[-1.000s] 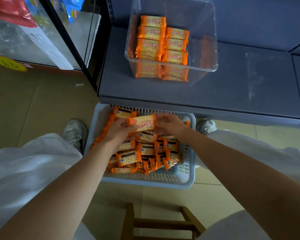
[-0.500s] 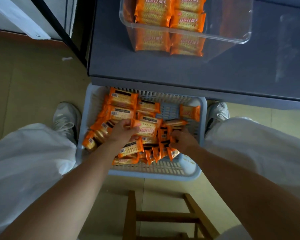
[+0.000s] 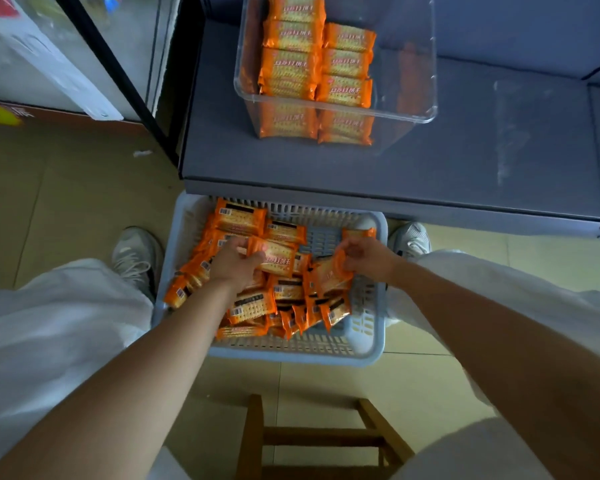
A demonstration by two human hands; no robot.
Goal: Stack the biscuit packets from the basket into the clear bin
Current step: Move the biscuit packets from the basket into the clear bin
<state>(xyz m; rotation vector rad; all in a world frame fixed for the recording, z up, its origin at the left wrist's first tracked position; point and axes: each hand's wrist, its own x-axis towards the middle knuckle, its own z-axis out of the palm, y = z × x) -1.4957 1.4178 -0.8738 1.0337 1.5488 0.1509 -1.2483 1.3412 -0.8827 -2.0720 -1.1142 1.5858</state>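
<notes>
In the lower middle of the frame the pale slatted basket [image 3: 368, 327] sits on the tiled floor, its far edge tucked under the grey shelf [image 3: 465, 161]. It holds a loose heap of orange biscuit packets [image 3: 253, 306], many lying barcode side up. The left hand [image 3: 234, 265] is over the middle of the heap, fingers curled round one end of a face-up packet [image 3: 278, 259]. The right hand [image 3: 364, 254], toward the basket's right side, pinches the crimped end of a second packet [image 3: 328, 282], which hangs tilted from thumb and fingertips. In the upper middle the clear bin [image 3: 413, 114] stands on the shelf, with stacked packets [image 3: 291, 67] in two neat columns against its left wall. A pale shoe [image 3: 136, 258] rests just left of the basket and another shoe [image 3: 409, 237] just right of it. A wooden stool [image 3: 319, 438] shows at the bottom centre.
</notes>
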